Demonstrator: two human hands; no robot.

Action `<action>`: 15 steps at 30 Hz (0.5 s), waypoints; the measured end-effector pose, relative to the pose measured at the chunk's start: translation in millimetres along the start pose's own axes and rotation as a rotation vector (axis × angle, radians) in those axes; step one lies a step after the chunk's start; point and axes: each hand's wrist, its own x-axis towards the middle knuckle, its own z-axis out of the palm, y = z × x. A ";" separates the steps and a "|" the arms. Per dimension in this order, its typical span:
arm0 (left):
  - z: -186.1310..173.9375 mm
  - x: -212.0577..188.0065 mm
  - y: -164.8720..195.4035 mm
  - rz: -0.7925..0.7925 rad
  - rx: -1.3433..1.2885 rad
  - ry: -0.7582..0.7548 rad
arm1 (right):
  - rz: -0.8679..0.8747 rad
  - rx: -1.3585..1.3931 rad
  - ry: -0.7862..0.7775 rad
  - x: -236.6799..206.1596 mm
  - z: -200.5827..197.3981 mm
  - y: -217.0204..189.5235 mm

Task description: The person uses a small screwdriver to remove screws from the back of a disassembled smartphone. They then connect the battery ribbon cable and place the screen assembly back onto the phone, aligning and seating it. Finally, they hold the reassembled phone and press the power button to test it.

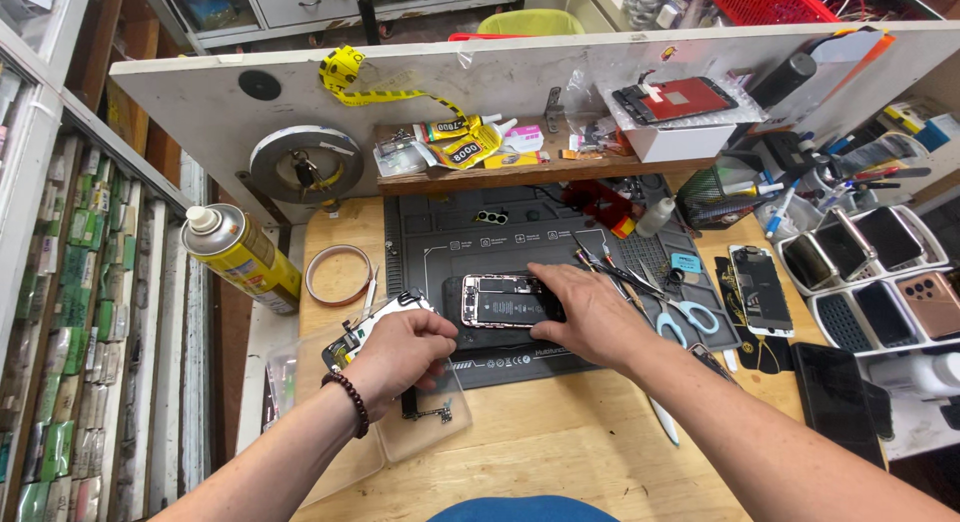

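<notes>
Setting: cluttered repair bench, wooden table [560, 452] under a dark work mat [520, 232], white back panel behind.
Nearest: clear plastic tray [330, 462] at the near left edge of the table, a small circuit board [425, 412] lying on it.
Left hand [400, 352]: beaded bracelet at the wrist, fingers curled shut around a white-framed phone part [375, 322], held over the tray, just left of the mat.
Opened phone [500, 302]: flat on the mat's near edge, insides showing, long axis running left to right.
Right hand [580, 312]: palm down on the phone's right end, fingers spread and pressing, nothing pinched; whether anything sits under the palm, cannot tell.
Key relation: phone lies just right of the left hand and directly under the right one; right hand nearer, already touching.
Right of the hand: blue-handled scissors [690, 317], tweezers and picks beside them, a black phone screen [760, 287] further right.
Left: copper tape ring [338, 272], yellow spray can [240, 257] on its side.
Far: wooden shelf [520, 172] with glue tubes, a red-backed screen [675, 100] on a white box.
</notes>
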 end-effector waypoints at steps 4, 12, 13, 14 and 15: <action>1.1 0.3 2.7 -0.021 0.018 0.002 | 0.044 0.029 0.066 -5.4 5.7 -1.2; 11.9 0.7 8.3 -0.033 0.010 -0.031 | 0.151 0.082 0.141 -8.1 12.6 -13.5; 12.2 3.0 8.1 -0.020 0.026 -0.031 | 0.149 0.082 0.157 -8.2 12.9 -14.1; 11.5 6.0 8.2 -0.009 0.042 -0.029 | 0.168 0.091 0.145 -7.7 12.8 -14.2; 9.3 9.4 8.0 0.000 0.057 -0.025 | 0.185 0.103 0.132 -6.3 12.7 -14.0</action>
